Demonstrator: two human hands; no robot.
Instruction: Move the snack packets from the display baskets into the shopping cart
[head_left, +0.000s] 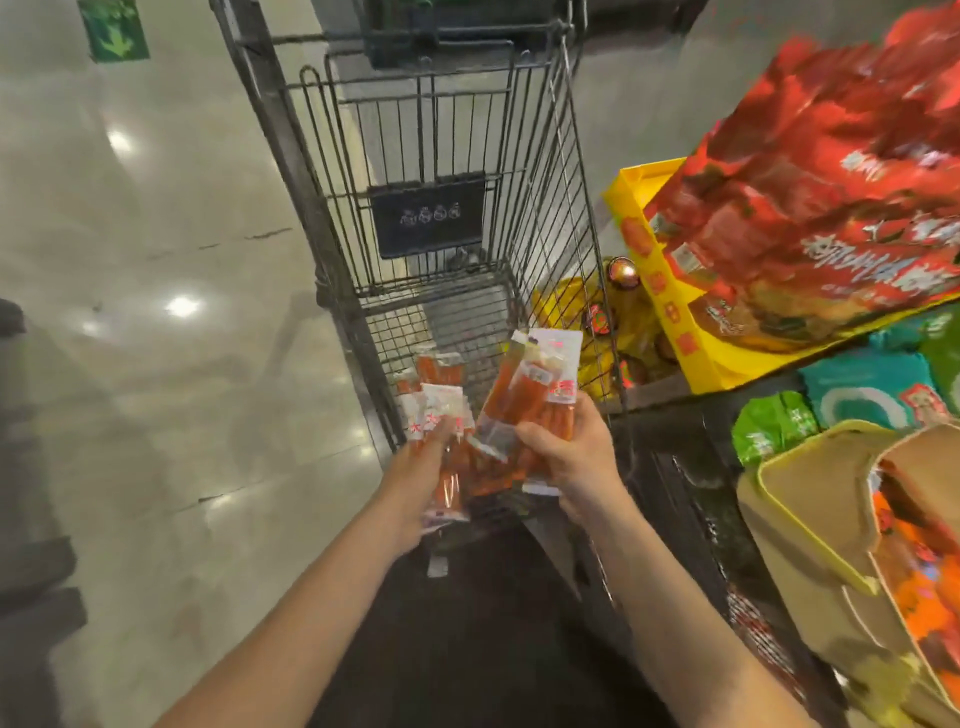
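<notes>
Both my hands are over the near end of the wire shopping cart (332, 244). My left hand (415, 475) holds a bunch of orange-and-white snack packets (441, 415) from underneath. My right hand (563, 452) grips a second, larger bunch of the same packets (524, 384), fanned upward. A few more packets (434, 370) lie on the cart's floor just beyond my left hand. The display baskets (810, 493) stand to my right, tan with yellow rims, with orange packets (924, 566) inside.
A yellow display box (670, 291) with large red bags (831, 171) sits right of the cart. Green and teal bags (857, 395) lie below it. A dark placard (426, 213) hangs on the cart's inner gate. Shiny floor spreads to the left.
</notes>
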